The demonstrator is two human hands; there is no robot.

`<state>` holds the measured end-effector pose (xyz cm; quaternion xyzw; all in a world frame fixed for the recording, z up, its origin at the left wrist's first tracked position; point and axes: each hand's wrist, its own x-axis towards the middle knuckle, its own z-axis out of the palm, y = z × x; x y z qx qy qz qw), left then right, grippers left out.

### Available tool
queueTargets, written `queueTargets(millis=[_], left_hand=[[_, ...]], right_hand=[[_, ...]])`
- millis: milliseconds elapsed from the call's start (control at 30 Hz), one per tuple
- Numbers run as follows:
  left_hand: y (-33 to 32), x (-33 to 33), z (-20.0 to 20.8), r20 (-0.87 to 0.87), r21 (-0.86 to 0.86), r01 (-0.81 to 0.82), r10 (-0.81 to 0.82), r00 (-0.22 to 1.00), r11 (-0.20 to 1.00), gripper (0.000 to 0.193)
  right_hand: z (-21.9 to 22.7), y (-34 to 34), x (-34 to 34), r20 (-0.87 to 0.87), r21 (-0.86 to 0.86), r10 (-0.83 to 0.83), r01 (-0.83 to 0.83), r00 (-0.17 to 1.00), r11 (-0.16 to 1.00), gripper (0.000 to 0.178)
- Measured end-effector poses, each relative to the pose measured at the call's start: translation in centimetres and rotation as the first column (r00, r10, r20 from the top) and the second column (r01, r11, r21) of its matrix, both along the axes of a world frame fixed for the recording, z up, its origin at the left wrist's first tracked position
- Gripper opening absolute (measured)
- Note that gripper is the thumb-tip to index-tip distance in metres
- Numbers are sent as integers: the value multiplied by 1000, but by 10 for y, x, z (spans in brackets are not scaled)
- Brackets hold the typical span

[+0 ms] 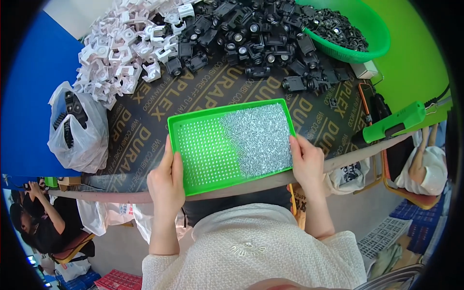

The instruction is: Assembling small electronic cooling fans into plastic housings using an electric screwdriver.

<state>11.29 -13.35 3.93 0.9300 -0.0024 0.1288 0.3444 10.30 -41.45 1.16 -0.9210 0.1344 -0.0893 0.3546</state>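
A shallow green tray (217, 187) is held tilted over the table's near edge, between my two hands. Small silvery screws (263, 140) lie heaped across its right half. The left half shows a grid of small holes, many with a bright dot in them; I cannot tell whether screws sit there. My left hand (166, 181) grips the tray's left side, thumb along the rim. On the opposite side, my right hand (308, 159) is closed on the right edge beside the screws. The fingers beneath the tray are hidden.
White plastic parts (128, 50) and black plastic parts (261, 38) are piled at the back. A green basket (377, 41) of small dark parts stands back right. A green electric screwdriver (396, 123) lies at right, a plastic bag (79, 140) at left. People sit on both sides.
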Motion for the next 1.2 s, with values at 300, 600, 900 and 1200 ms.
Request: queueTargets(millis=[300,600,900,1200], left_hand=[[1,-7,1,-45,22,-15,16,999,1000,41],[-9,2,-3,-126,26,-80,83,989,996,41],[-13,5,-7,-152,-41,-80,73,986,996,40],[-44,24,-6,-152,-153,69,-93,984,986,43]], right_hand=[[-1,0,-1,33,-30,-8,9,999,999,25],[-9,-10,18,71,35,-22,19,997,999,32],[-13,-12,11,348,354,-152,21,925,935,24],[-33,-20,2,734,399,-269,-75,624,914,18]])
